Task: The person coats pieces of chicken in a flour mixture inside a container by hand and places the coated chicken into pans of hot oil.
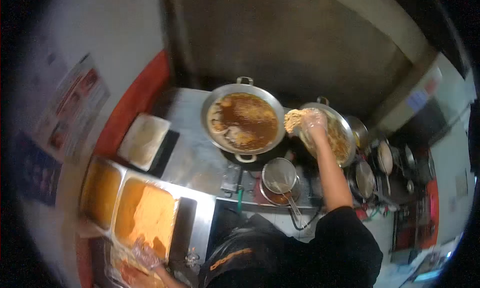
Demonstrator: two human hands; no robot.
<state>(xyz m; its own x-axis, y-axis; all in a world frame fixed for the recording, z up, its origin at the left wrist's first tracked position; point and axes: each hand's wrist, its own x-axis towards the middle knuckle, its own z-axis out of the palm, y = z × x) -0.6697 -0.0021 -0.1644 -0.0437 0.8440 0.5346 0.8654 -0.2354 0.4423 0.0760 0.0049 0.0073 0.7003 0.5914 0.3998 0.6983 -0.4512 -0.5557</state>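
Note:
My right hand (316, 122), in a clear plastic glove, is closed around a breaded piece of food (294, 121). It is held over the left rim of the right-hand wok (350, 133), which contains pale frying food. Low on the left, my left hand (146, 253), also gloved, is at the near edge of a metal pan of orange breading flour (152, 210). Its fingers look apart, with nothing visible in them. Just below that hand sits a clear tub (112, 273) with reddish, raw-looking pieces.
A large wok (206, 115) of bubbling brown oil stands at the centre. Nearer me, a strainer (279, 175) rests over a bowl. On the left are a white tray (145, 140) and a pan of yellowish liquid (101, 193). More pans (365, 179) stand at the right.

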